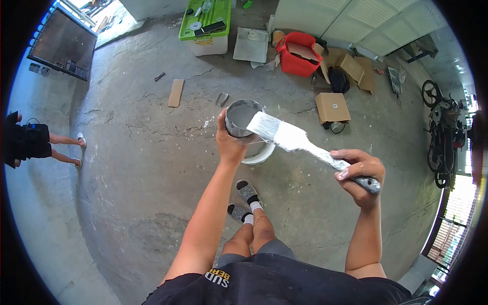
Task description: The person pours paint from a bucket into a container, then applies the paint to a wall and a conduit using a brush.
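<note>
My left hand (231, 140) is wrapped round the side of a grey-smeared cup (237, 133), held up in front of me with its open top towards the camera. Its inside looks grey. My right hand (361, 175) grips the handle of a wide paintbrush (292, 137) coated in white paint. The bristle end overlaps the cup's right rim in this view, and the handle slants down to the right. Below the cup, a white bucket (259, 156) stands on the floor, partly hidden by my left hand and the cup.
A green-lidded box (216, 20), a red bin (300, 63) and several cardboard boxes (333, 108) stand ahead. A cardboard strip (176, 93) lies on the cracked concrete floor. At the left wall is another person (38, 140); a motorcycle (445, 132) stands far right.
</note>
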Available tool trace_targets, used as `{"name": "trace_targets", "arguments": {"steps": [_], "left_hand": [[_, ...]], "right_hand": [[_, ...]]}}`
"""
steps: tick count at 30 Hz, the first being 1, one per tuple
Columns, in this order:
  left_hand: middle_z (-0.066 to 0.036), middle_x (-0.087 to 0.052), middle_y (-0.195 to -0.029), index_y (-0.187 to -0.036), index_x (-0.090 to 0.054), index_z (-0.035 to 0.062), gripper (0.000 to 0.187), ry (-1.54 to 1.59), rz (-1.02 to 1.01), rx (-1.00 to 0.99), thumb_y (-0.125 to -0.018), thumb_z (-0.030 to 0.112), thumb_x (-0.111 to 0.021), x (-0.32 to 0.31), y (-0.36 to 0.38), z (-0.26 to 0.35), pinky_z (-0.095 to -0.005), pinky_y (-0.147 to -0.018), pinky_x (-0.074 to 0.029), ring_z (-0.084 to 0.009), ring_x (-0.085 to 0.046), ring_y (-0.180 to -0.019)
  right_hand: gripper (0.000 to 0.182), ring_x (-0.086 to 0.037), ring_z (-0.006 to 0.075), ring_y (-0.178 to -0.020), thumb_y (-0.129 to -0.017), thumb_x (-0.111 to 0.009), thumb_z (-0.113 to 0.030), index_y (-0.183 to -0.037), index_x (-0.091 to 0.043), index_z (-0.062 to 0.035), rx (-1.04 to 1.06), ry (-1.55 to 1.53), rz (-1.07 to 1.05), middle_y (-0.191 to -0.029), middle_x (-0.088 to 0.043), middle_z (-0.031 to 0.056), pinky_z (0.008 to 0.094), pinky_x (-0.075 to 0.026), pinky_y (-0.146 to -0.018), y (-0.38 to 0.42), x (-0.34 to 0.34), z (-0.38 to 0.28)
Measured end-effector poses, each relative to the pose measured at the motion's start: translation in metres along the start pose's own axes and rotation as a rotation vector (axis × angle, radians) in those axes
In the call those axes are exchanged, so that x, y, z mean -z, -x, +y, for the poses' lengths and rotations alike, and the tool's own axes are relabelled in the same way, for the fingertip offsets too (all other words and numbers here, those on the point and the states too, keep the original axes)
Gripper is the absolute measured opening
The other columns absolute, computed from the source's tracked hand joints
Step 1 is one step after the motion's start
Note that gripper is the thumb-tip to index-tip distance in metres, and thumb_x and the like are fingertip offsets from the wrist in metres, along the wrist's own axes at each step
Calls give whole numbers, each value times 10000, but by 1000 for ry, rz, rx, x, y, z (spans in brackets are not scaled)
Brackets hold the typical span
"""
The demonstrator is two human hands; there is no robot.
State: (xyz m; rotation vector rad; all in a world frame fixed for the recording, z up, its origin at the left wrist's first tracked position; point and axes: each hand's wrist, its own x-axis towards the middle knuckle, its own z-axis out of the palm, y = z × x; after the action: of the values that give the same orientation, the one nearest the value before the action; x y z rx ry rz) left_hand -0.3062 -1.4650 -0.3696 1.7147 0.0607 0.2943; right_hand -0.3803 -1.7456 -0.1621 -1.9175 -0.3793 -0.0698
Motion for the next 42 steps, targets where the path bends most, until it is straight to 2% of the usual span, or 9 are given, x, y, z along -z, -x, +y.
{"name": "trace_targets", "arguments": {"steps": [4, 8, 11, 20, 24, 28, 36, 38, 42], "left_hand": [[-81, -649, -1256, -1390, -423, 117, 964, -12, 29, 23, -611, 195, -985, -7, -3, -10, -378, -975, -520, -249, -652, -1135], [-72, -639, -1246, -1354, -429, 110, 916, 96, 24, 87, -625, 184, -980, -14, -2, -9, -374, -976, -516, -237, -644, -1121], [-58, -634, -1218, -1317, -441, 116, 865, 228, 53, 57, -636, 163, -973, -10, -1, -3, -360, -975, -509, -213, -632, -1106], [-62, -599, -1256, -1325, -448, 81, 816, 153, 156, 17, -660, -35, -906, 0, 5, 10, -346, -971, -529, -184, -610, -1114], [-70, -604, -1264, -1326, -449, 72, 810, 339, 113, 204, -661, -74, -889, 2, 11, -9, -344, -968, -542, -186, -618, -1114], [-72, -615, -1259, -1325, -449, 64, 817, 237, 86, 174, -656, -69, -900, 3, 21, -20, -347, -958, -548, -186, -628, -1106], [-69, -639, -1230, -1319, -456, 56, 827, 67, 76, 33, -648, -5, -937, 10, 24, -22, -342, -940, -543, -176, -637, -1089], [-71, -641, -1234, -1314, -465, 53, 819, 41, 70, 17, -650, 8, -942, 16, 18, -14, -353, -940, -545, -177, -640, -1091], [-68, -645, -1233, -1313, -473, 53, 816, 64, 89, 15, -649, 18, -947, 36, 6, -8, -363, -939, -545, -184, -645, -1089]], "right_hand": [[144, -749, 332, -956, -654, -728, 67, -762, -700, -24, -31, -101, 100, -1093, -733, 264, 362, -572, -867, 12, 17, 13], [150, -736, 344, -978, -827, -668, 24, -971, -668, -19, -173, -551, 426, -1097, -714, 238, 370, -573, -933, 36, 5, 44], [188, -740, 294, -936, -985, -595, -76, -1155, -597, 3, -517, -909, 758, -1054, -711, 194, 361, -615, -832, 51, -21, 74], [246, -721, 298, -1019, -996, -567, -79, -1213, -603, 31, -948, -1127, 957, -1120, -686, 179, 393, -602, -910, 122, -179, 276], [252, -707, 292, -1056, -991, -600, -91, -1221, -617, 11, -1059, -1029, 882, -1134, -683, 167, 382, -582, -936, 144, -243, 374], [237, -712, 286, -1038, -985, -625, -86, -1203, -636, 6, -1183, -772, 773, -1110, -690, 159, 353, -588, -892, 134, -258, 392], [189, -728, 270, -959, -985, -630, -114, -1115, -675, 15, -934, -783, 727, -1064, -701, 148, 340, -602, -845, 64, -240, 384], [185, -740, 345, -901, -913, -671, -179, -1012, -753, -45, -1018, -8, 472, -960, -748, 211, 409, -574, -796, 88, -248, 436], [189, -717, 398, -900, -871, -676, -222, -965, -777, -92, -967, 315, 245, -920, -729, 249, 454, -548, -812, 64, -233, 392]]}}
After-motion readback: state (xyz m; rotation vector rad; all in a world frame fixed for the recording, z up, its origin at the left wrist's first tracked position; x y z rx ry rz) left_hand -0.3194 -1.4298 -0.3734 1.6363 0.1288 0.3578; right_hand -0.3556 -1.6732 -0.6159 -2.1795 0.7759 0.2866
